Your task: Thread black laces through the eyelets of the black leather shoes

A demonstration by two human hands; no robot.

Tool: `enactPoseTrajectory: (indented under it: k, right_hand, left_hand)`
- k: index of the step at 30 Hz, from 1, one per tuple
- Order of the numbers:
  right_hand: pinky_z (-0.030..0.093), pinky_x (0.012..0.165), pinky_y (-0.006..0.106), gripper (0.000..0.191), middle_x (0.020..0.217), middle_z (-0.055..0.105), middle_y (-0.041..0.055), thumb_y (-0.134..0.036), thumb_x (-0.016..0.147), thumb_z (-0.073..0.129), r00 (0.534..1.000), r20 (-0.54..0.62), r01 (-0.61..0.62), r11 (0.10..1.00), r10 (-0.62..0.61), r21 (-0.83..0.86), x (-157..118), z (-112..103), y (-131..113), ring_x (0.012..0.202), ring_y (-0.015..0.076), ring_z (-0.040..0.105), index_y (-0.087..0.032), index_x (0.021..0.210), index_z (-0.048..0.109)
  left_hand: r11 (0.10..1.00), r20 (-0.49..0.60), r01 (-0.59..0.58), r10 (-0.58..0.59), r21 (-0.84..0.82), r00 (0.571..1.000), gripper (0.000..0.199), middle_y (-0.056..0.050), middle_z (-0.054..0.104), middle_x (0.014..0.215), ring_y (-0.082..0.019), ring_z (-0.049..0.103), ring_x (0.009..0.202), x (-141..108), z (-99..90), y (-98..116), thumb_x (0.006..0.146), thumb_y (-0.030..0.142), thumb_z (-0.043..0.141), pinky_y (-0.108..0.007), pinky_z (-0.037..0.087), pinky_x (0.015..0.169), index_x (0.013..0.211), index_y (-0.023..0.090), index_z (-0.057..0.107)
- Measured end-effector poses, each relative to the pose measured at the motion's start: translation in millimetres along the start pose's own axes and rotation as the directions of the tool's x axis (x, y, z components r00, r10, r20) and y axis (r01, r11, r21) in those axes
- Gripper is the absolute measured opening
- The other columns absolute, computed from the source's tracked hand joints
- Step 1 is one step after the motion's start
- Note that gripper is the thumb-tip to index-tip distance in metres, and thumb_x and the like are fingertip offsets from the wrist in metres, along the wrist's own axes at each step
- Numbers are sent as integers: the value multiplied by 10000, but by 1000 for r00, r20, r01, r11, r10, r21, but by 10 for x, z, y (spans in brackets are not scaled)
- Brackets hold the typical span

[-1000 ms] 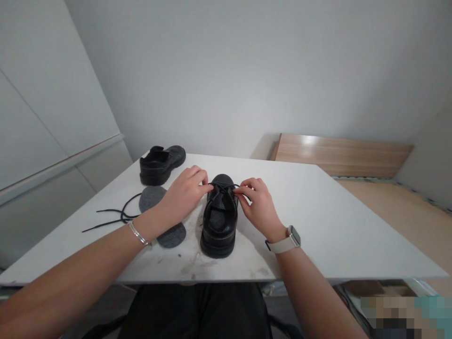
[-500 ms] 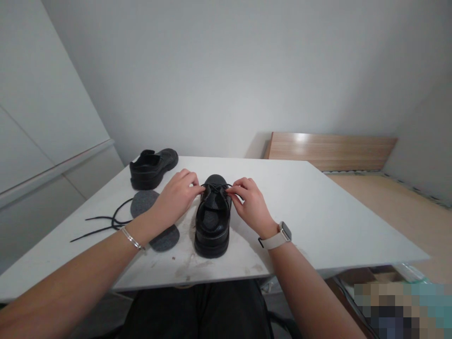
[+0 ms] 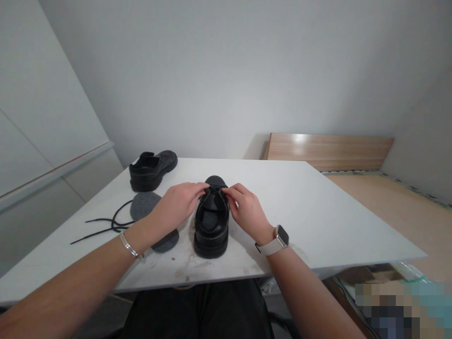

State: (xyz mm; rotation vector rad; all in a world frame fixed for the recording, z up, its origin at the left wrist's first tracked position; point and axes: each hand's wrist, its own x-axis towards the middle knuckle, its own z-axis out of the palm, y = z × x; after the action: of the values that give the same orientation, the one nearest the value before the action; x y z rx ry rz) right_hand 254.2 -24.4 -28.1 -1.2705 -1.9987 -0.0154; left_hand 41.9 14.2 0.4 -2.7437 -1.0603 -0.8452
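Pinching: left hand point(image 3: 178, 203) and right hand point(image 3: 244, 209) fingertips nip thin black lace point(image 3: 215, 188)
Shoe point(image 3: 212, 219): pebbled black leather, chunky sole, mid-table point(image 3: 318, 212)
Nearby: grey felt insole point(image 3: 146, 209), oval

Bare forearms, silver bracelet point(image 3: 127, 245), white-strapped watch point(image 3: 276, 239), black trousers point(image 3: 197, 310)
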Motion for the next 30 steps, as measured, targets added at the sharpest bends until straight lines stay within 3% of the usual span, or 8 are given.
enactPoseTrajectory:
  k: [3,6,8,12,17,22,25,30]
  right_hand:
    - [500,806,306,261,998,662,100,-238,997,492,999,29,-39,999,39,-13,16,-56,-125,873,185,627,-141,1175,657]
    - [499,786,318,269,998,648,101,-318,980,540,993,97,-58,994,67,-88,64,-117,-236,881,205,628,-147,1152,655]
    - [498,755,320,226,1002,636,101,-254,964,538,984,161,-48,983,77,-179,107,-145,-295,871,213,628,-154,1134,649]
    - [487,670,307,229,997,616,110,-100,924,469,964,248,0,935,94,-354,198,-165,-404,816,213,634,-165,1068,635]
    - [524,687,319,251,1013,617,138,-58,938,419,934,318,-9,903,161,-430,311,-191,-553,855,235,668,-140,993,649]
    - [547,704,335,272,1067,620,169,-57,957,415,908,375,16,876,189,-481,376,-193,-644,912,261,673,-115,983,680]
    - [544,698,330,276,1076,620,179,-47,955,420,903,395,52,868,170,-493,386,-173,-660,932,267,658,-100,970,691]
    - [539,701,337,267,1098,606,171,-49,945,425,926,350,46,878,142,-477,360,-137,-593,964,268,621,-108,990,682]
  left_hand:
    - [998,43,59,-57,-35,997,323,-118,744,1054,-233,697,874,5,-38,90,978,349,538,-353,540,794,1199,137,640]
    - [999,89,48,-46,-24,995,371,-124,722,1069,-234,673,883,28,-76,139,943,304,574,-367,532,816,1272,133,604]
    - [999,133,37,-37,-1,990,337,-109,706,1007,-233,657,881,60,-92,150,928,218,544,-370,524,819,1245,139,626]
    - [992,225,52,-78,118,971,265,-78,635,817,-230,636,769,157,-87,173,853,115,486,-348,509,714,984,148,713]
    - [963,227,25,-88,269,970,187,-83,609,737,-225,623,674,260,-46,188,826,118,489,-327,493,632,765,141,664]
    - [953,278,-54,-32,297,960,164,-96,629,758,-232,639,668,305,-48,171,837,100,511,-323,488,614,783,137,661]
    - [942,318,-51,-61,333,946,171,-107,638,783,-243,651,696,324,-45,188,822,54,521,-326,482,621,803,129,673]
    - [936,263,-12,-86,353,961,152,-104,629,791,-250,645,724,319,-15,232,846,79,533,-325,469,603,825,137,673]
